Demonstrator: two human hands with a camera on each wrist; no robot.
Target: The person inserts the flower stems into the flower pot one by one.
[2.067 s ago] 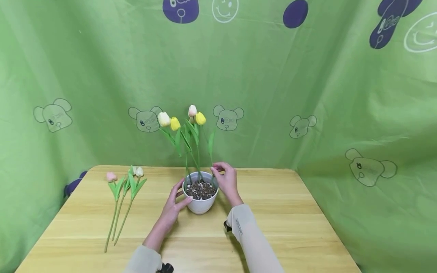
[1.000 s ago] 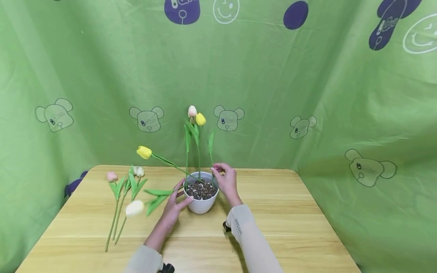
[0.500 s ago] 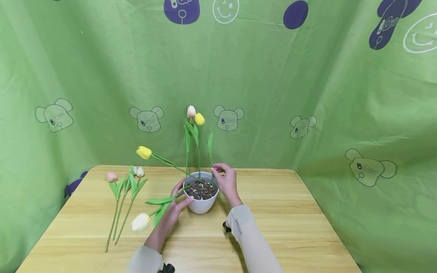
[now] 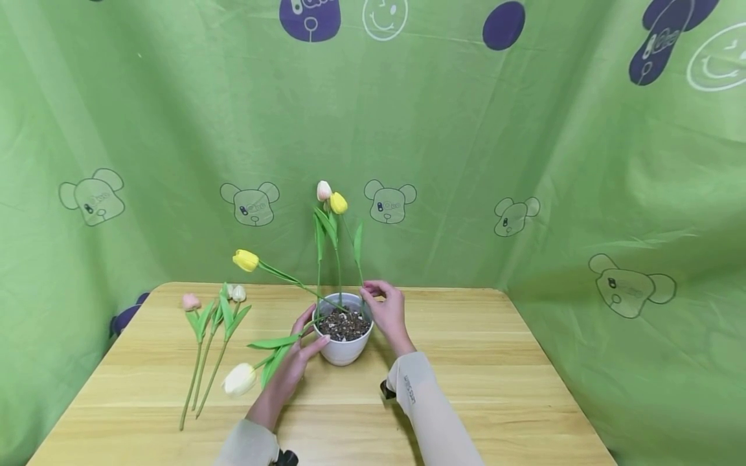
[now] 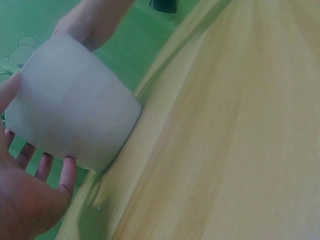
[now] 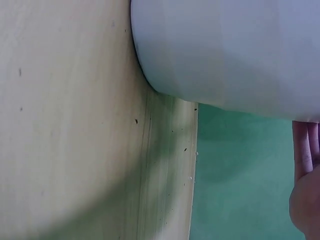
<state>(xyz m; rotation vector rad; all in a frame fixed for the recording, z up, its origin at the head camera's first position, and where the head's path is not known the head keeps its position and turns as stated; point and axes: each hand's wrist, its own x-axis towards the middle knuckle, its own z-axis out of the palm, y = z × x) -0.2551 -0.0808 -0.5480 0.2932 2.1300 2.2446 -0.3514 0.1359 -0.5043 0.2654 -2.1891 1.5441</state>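
Observation:
A white flowerpot (image 4: 342,351) filled with dark soil (image 4: 345,325) stands on the table. My left hand (image 4: 296,353) holds its left side, thumb at the near rim; in the left wrist view, fingertips (image 5: 68,172) touch the pot wall. At the right rim, my right hand (image 4: 387,309) pinches the green stem of a yellow tulip (image 4: 339,203). Beside that bloom, a pale pink tulip (image 4: 324,190) stands upright. Another yellow tulip (image 4: 246,260) leans far left out of the pot. A white tulip (image 4: 239,380) droops over the left hand and wrist, its stem end in the pot.
Several loose tulips lie on the wooden table (image 4: 478,362) at the left, among them a pink tulip (image 4: 190,302) and a white-headed one (image 4: 238,294). A green printed curtain (image 4: 443,129) hangs behind and on both sides. Dark crumbs (image 6: 136,121) dot the tabletop near the pot.
The white tulip and one yellow tulip, upright at first, have tipped over to the left. The upright blooms have shifted slightly left. Both hands have stayed in place.

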